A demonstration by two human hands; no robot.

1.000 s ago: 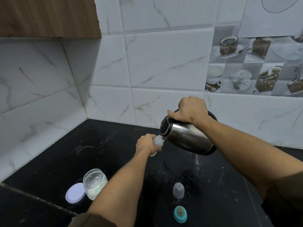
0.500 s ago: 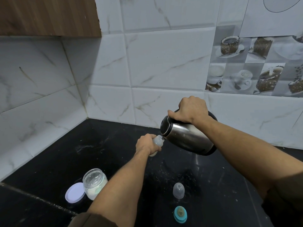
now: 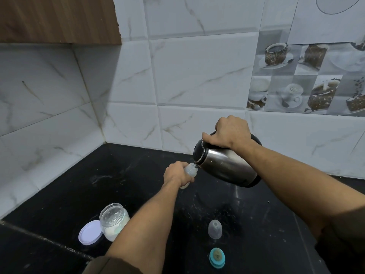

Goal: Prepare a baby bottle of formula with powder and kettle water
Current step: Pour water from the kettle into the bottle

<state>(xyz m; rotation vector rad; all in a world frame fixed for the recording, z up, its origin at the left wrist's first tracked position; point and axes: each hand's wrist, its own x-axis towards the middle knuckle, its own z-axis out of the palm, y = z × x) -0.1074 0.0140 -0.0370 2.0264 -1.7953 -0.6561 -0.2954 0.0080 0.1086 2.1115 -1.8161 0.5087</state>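
My left hand (image 3: 176,175) grips a small translucent baby bottle (image 3: 190,170), held tilted above the black counter (image 3: 122,186). My right hand (image 3: 230,133) holds the black handle of a steel kettle (image 3: 227,165), which is tipped to the left with its spout at the bottle's open mouth. An open glass jar of white powder (image 3: 114,220) stands at the near left, its pale lid (image 3: 90,232) lying beside it. The bottle's clear cap (image 3: 214,228) and its teal ring with the teat (image 3: 217,257) lie on the counter near me.
White marble-look tiles form the corner walls behind and to the left. A wooden cabinet (image 3: 57,18) hangs at the upper left. Specks and smears of powder dot the counter between the hands and the cap.
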